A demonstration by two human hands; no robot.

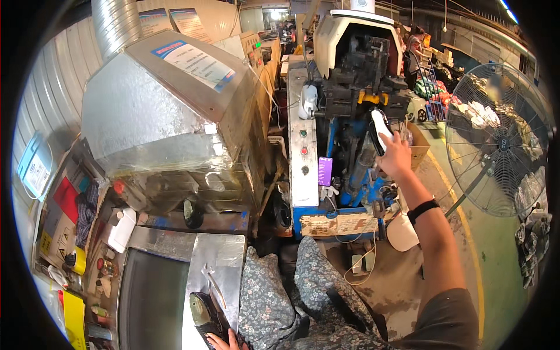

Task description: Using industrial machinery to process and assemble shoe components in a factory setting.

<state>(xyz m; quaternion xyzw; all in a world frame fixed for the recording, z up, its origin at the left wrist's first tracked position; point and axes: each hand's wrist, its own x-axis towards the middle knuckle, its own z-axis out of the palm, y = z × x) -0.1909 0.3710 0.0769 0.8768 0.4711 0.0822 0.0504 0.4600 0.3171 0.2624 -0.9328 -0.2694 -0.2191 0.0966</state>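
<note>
My right hand (396, 154) reaches forward to the machine, its fingers closed round a shoe upper (380, 129) with a white underside and black sides. That upper sits just below the yellow part (372, 97) of the machine head. At the lower edge my left hand (230, 342) grips a black shoe (205, 315) with an olive-green top opening; part of the hand is cut off by the picture's edge. This shoe rests on a bare metal plate (224, 254), beside a thin curved strip (214, 284).
A large metal hood (157, 105) stands left, with another dark shoe (191, 214) at its mouth. Below it runs a dark conveyor belt (153, 291). The machine's white button panel (304, 151) rises ahead. A big fan (503, 142) stands right, near a cardboard box (421, 146).
</note>
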